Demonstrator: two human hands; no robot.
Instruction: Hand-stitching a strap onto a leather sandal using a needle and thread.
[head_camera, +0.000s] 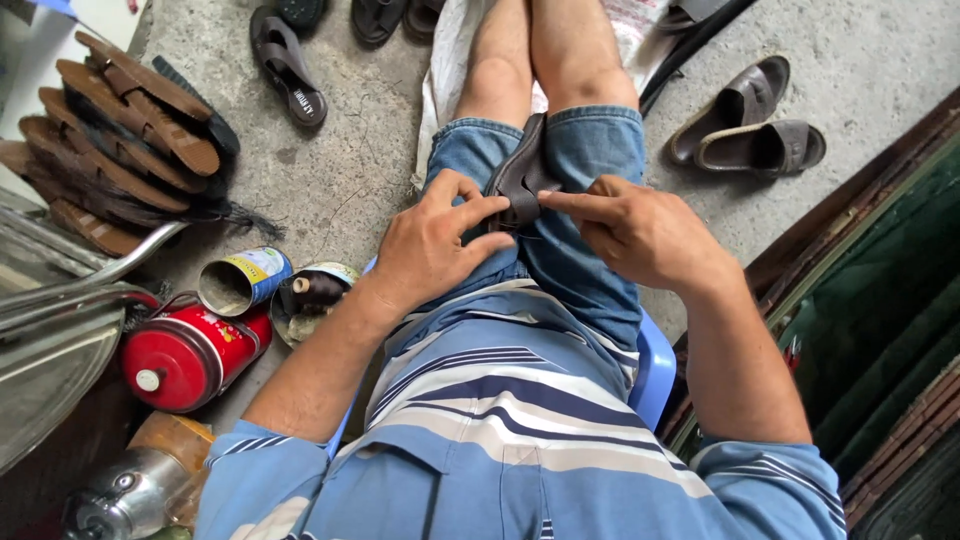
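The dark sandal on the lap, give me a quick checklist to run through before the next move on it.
1. Dark sandal wedged between the thighs: ok.
2. Left hand has a grip on the strap, thumb and fingers pinching: ok.
3. Right hand meets the strap with its fingertips: ok.
4. Both hands fully in view: ok.
5. Tool or needle in either hand: cannot tell.
6. Open can on the floor by the left arm: ok.
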